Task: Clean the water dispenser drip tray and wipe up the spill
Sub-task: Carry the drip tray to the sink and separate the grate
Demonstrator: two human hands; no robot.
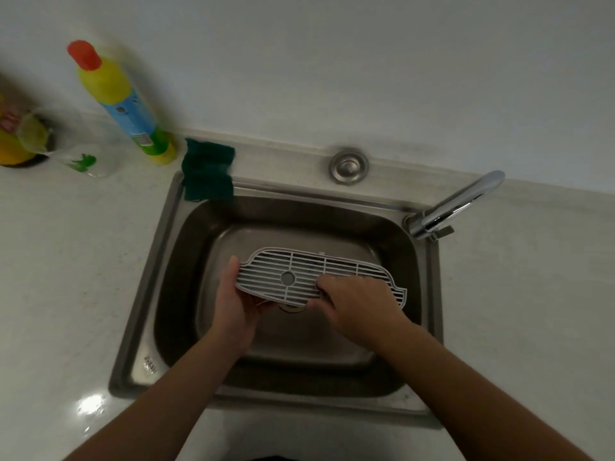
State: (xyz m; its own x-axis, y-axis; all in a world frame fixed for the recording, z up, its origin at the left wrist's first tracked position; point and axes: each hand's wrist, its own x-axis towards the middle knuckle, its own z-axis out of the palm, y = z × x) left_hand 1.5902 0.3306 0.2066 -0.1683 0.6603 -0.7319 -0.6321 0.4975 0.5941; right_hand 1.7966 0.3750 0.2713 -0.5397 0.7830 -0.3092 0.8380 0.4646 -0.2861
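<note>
A grey slotted drip tray grate point(299, 267) with a round hub in its middle is held flat over the steel sink point(139, 294). My left hand point(236, 301) grips its left end from below, thumb on the edge. My right hand point(359, 301) lies on the grate's right half, fingers curled on the slats and thumb under the front edge. Part of the grate's right side is hidden by that hand. The chrome tap point(456, 204) is swung to the right, away from the basin, with no water running.
A dark green cloth point(208, 171) drapes over the sink's back left corner. A yellow and blue detergent bottle point(123, 101) with a red cap stands by the wall. A clear glass point(76, 154) and an orange container point(10, 141) stand at far left. A wet patch point(90, 407) glistens on the counter.
</note>
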